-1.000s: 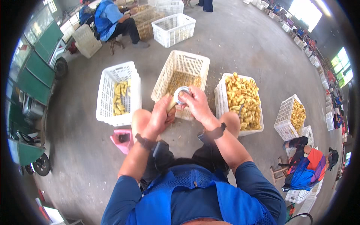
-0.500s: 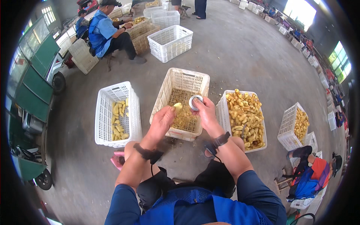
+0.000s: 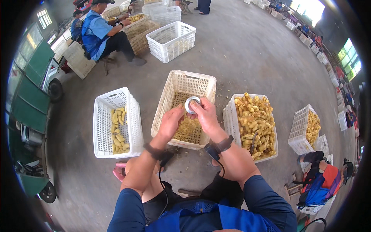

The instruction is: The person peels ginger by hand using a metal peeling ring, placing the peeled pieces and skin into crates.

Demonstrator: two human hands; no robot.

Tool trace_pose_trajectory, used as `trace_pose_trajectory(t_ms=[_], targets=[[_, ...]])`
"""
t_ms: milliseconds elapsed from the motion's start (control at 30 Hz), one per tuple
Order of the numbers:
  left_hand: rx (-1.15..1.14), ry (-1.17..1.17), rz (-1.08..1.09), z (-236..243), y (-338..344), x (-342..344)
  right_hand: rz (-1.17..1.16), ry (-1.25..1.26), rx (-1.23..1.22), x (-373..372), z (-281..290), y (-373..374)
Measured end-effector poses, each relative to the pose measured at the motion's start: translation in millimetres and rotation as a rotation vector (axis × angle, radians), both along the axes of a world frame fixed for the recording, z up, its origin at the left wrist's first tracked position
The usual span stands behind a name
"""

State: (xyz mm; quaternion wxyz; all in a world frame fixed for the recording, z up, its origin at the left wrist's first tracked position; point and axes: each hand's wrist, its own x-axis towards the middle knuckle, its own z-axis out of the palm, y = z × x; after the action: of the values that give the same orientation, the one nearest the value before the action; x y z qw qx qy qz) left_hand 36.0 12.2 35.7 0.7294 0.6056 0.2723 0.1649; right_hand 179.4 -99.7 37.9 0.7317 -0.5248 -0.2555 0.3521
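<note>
In the head view, my left hand [image 3: 172, 120] is closed, fingertips pinched over the middle crate [image 3: 208, 87]; what it grips is hidden. Close beside it, my right hand [image 3: 205, 118] is closed on a silver round ring-like tool [image 3: 189, 102], thumb across it. Yellow shavings [image 3: 184, 129] lie in that crate below them. A white crate [image 3: 101, 116] on my left holds pale peeled-looking ginger [image 3: 118, 140]; another [image 3: 231, 120] on my right is heaped with knobbly ginger [image 3: 253, 118], a dark object lying on the pile.
A seated co-worker [image 3: 100, 36] works beside crates at upper left, near an empty-looking white crate [image 3: 170, 40]. A green vehicle [image 3: 31, 96] borders the left. Right are another ginger crate [image 3: 299, 129] and bags [image 3: 320, 185]. A pink object [image 3: 119, 170] lies by my leg.
My hands drew apart half a second ago, showing a yellow piece in my left fingers; now they are closer again and that piece is hidden. The view has tilted slightly up since the earliest frame.
</note>
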Motion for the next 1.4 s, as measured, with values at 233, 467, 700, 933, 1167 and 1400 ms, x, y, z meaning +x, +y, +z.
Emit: trace_pose_trajectory(t_ms=[233, 467, 700, 933, 1167, 1400], targets=[[-0.398, -0.022, 0.055, 0.3, -9.1, -0.2, -0.116, 0.020, -0.107, 10.0, -2.3, -3.6], [-0.585, -0.090, 0.026, -1.0, 12.1, -7.4, -0.154, -0.034, -0.156, 11.7, 2.2, -5.7], [-0.700, -0.106, 0.014, -0.4, 11.4, -11.2, -0.086, -0.149, -0.162, 0.6, -5.9, -5.9], [-0.693, -0.147, -0.009, 4.4, 18.0, -14.3, -0.074, -0.164, -0.121, -1.7, -4.7, -3.9], [-0.712, -0.230, -0.059, -2.8, 20.9, -22.3, -0.034, -0.169, -0.113, -9.5, -4.7, -1.2], [-0.719, -0.221, -0.064, -6.8, 22.3, -26.3, 0.057, -0.135, -0.047, -20.2, -5.9, 1.5]])
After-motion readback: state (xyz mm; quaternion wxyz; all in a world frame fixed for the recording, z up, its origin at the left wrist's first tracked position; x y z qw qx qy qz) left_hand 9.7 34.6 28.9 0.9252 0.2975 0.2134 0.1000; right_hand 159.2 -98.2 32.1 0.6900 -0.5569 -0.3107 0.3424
